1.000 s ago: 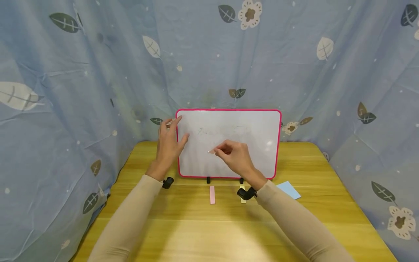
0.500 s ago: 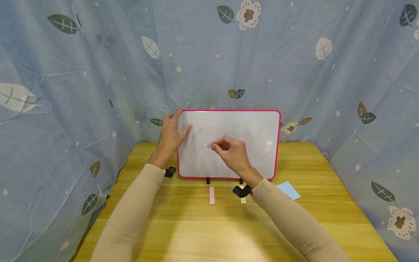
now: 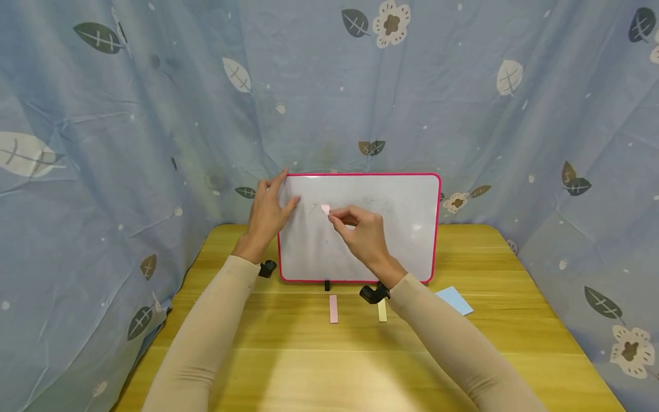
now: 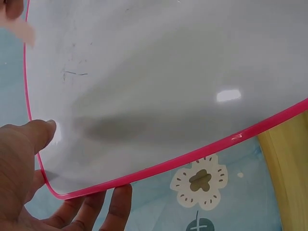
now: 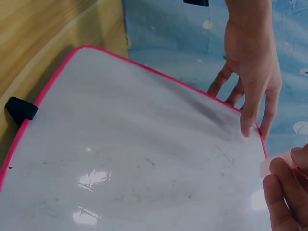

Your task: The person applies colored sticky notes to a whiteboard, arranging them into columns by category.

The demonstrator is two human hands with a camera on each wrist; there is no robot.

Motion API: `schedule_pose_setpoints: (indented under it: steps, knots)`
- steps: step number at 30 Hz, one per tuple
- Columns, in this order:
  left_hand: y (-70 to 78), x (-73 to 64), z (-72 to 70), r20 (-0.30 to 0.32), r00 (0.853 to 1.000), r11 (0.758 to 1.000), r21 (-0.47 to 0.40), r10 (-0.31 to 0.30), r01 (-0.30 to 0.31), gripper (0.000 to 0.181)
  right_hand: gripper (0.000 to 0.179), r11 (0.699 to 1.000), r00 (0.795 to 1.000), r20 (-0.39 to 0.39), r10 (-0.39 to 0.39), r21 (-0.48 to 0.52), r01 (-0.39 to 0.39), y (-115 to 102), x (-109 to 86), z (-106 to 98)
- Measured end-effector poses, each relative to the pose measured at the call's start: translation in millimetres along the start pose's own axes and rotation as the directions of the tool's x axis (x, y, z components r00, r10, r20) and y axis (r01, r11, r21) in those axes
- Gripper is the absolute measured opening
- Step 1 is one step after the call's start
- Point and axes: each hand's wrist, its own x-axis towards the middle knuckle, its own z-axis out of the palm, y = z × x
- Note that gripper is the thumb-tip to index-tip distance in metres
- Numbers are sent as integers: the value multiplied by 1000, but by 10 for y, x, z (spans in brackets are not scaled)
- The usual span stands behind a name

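A pink-framed whiteboard (image 3: 391, 240) stands upright on the wooden table (image 3: 309, 366). My left hand (image 3: 278, 199) holds its top-left corner, thumb (image 4: 33, 139) on the white face and fingers (image 4: 118, 199) behind the frame. My right hand (image 3: 334, 215) pinches a small pink paper strip (image 3: 325, 209) against the upper left part of the board, close to the left thumb. The right wrist view shows the same strip (image 5: 273, 164) between my fingertips (image 5: 288, 185), with the left hand (image 5: 252, 72) on the board's edge beyond it.
In front of the board lie a pink strip (image 3: 333, 309), a yellow strip (image 3: 382, 312) and a blue note (image 3: 454, 299). Black clip feet (image 5: 21, 109) carry the board. A blue leaf-patterned cloth (image 3: 128, 114) hangs behind and at both sides.
My right hand has risen up and to the left across the board with the pink strip. The left hand has slid up to the top-left corner.
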Motion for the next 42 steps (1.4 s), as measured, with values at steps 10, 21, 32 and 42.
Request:
schedule_pose_setpoints:
  steps: [10,21,32,42]
  knots:
    - [40,-8,-42,-7,1000,1000,20,-20,20,76,8,990,987,-72,-142,-21,141,50,146,195]
    - [92,61,-45,-58,998,1000,30,11,-10,62,12,977,977,-66,-203,-82,198,74,226,388]
    - [164,132,2,-93,993,997,9,76,-76,49,13,962,972,-38,-230,-158,221,133,268,480]
    - [209,169,25,-98,992,996,5,84,-84,44,14,949,968,-25,-250,-204,240,168,295,524]
